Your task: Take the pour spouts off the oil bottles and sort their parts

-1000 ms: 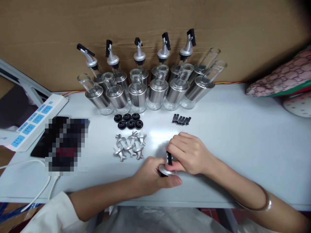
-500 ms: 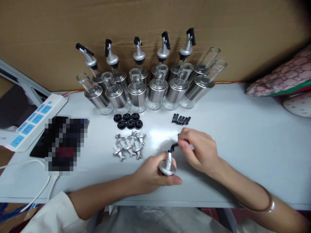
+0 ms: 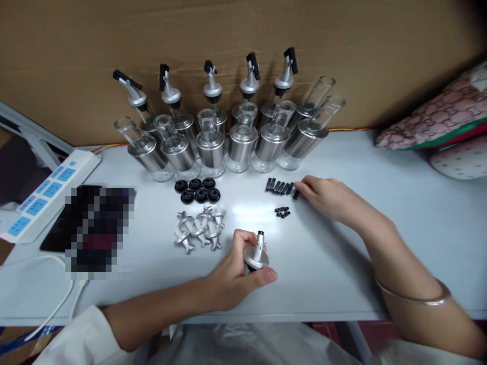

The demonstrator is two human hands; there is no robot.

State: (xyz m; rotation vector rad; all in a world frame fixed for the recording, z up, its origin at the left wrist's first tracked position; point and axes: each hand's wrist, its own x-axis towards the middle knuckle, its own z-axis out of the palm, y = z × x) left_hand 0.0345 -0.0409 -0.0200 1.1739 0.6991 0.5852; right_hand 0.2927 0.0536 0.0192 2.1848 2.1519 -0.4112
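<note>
My left hand (image 3: 232, 274) is closed around a silver bottle pourer (image 3: 257, 257), its spout upright with a small black tip on top and some black stopper showing under the disc. To the right and farther back, my right hand (image 3: 335, 200) pinches a small black lever (image 3: 296, 194) at the table surface. That piece lies at the right end of a row of similar black levers (image 3: 279, 187). Just in front of the row is a cluster of tiny black caps (image 3: 282, 212). Silver pourer tops (image 3: 201, 230) lie in a group left of my left hand, with black ribbed stoppers (image 3: 195, 190) behind them.
Glass bottles with metal sleeves (image 3: 211, 149) stand in two rows at the back; several rear ones carry pourers with black levers. On the left are a power strip (image 3: 49, 190), dark phones (image 3: 101, 228) and white cables. A patterned pouch (image 3: 429, 119) sits at the right.
My right hand has moved away from the pourer, back and right to the end of the lever row, uncovering the tiny black caps. My left hand still holds the pourer.
</note>
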